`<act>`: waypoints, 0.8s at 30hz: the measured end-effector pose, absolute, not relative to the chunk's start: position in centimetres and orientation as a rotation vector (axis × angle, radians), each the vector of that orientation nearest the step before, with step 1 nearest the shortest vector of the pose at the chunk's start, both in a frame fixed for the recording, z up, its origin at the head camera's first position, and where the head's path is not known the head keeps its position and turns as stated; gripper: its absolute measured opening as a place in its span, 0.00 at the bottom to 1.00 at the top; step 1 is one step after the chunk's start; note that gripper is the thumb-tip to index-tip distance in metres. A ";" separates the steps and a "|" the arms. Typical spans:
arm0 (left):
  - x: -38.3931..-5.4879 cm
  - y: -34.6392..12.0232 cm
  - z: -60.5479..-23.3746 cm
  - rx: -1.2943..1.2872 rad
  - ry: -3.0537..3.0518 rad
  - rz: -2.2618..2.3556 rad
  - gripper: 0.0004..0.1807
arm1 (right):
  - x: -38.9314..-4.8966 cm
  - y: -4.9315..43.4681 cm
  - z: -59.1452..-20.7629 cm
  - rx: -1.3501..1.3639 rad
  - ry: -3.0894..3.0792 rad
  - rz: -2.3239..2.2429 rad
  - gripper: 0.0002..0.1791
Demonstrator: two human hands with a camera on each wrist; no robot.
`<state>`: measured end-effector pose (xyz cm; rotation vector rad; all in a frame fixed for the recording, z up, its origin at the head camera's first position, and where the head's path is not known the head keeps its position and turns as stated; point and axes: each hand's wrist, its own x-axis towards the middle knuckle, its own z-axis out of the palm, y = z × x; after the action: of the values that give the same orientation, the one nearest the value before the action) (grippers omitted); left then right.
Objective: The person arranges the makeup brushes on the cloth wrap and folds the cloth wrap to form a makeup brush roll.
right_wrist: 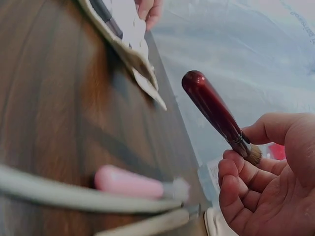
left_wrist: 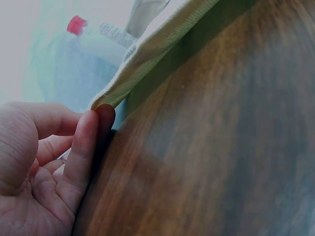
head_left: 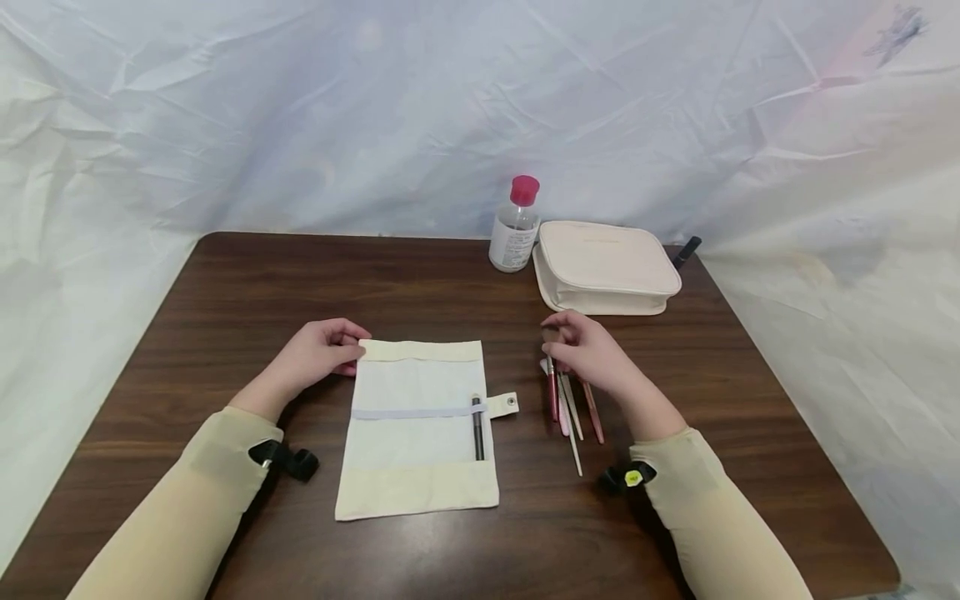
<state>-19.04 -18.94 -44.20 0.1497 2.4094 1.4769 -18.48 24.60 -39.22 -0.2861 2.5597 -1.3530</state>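
A cream fabric brush roll [head_left: 412, 487] lies unfolded on the table, its snap tab [head_left: 504, 404] pointing right. At its upper left corner my left hand [head_left: 318, 350] pinches the cloth edge between thumb and fingers, seen close in the left wrist view. One dark-handled brush [head_left: 478, 433] sits in the roll, under the lilac strap [head_left: 420, 412]. To the right, my right hand [head_left: 588, 350] holds a makeup brush [right_wrist: 211, 105] with a glossy dark red handle, pinched near the ferrule and bristles. Below that hand lie several loose brushes, including a pink one [right_wrist: 130, 182] and pale-handled ones [head_left: 574, 446].
Behind the brushes stands a cream zip pouch [head_left: 611, 258], with a black stick-like item [head_left: 687, 252] at its right side. A clear bottle with a red cap [head_left: 514, 237] stands left of the pouch. Pale sheeting [head_left: 375, 125] hangs beyond the brown table [head_left: 300, 275].
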 end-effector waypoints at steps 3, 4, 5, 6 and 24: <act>-19.0 -18.8 -44.3 0.142 2.407 1.476 0.18 | -18.8 23.9 -39.1 -0.316 2.571 -1.343 0.23; -18.9 -18.7 -44.3 0.140 2.408 1.476 0.18 | -18.9 23.7 -39.1 -0.327 2.572 -1.340 0.23; -19.0 -18.6 -44.3 0.141 2.408 1.475 0.18 | -18.9 23.6 -39.0 -0.336 2.573 -1.342 0.23; -19.0 -18.5 -44.3 0.142 2.409 1.474 0.18 | -18.9 23.4 -38.9 -0.344 2.576 -1.343 0.23; -19.4 -17.9 -44.0 0.157 2.410 1.472 0.17 | -19.9 20.7 -39.4 -0.311 2.504 -1.475 0.24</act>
<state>-19.40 -17.89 -44.00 0.1570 2.4103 1.4719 -19.90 20.69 -39.44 -0.3107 2.5038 -1.4755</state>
